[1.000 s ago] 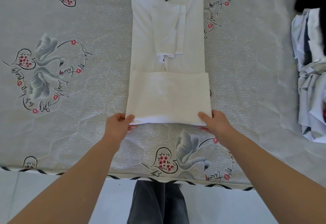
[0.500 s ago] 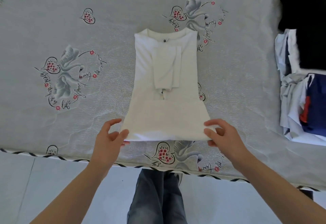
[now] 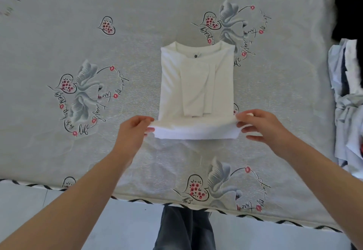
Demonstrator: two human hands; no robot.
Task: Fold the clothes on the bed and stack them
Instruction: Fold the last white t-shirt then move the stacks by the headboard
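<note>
A white long-sleeved cotton shirt (image 3: pixel 197 84) lies flat in the middle of the bed (image 3: pixel 137 53), collar at the far end, its sleeves folded in over the chest. The near hem has been doubled into a thick band that is lifted a little off the bedspread. The left hand (image 3: pixel 131 131) pinches the left corner of that band, thumb on top and fingers curled beneath the cloth. The right hand (image 3: pixel 261 125) grips the right corner the same way, thumb and forefinger closed on the fabric while the other fingers spread loosely below it. Both bare forearms reach in from the near edge. The bed wears a pale grey spread printed with swans, red-dotted hearts and looping black script, bordered at the near edge by a black-and-white twisted trim (image 3: pixel 255 217). At the far right edge sits a heap of rumpled pale blue and white clothes (image 3: pixel 347 116), with a black garment (image 3: pixel 348 13) beyond it. Below the bed edge, grey denim trouser legs (image 3: pixel 184 230) stand on a light floor.
</note>
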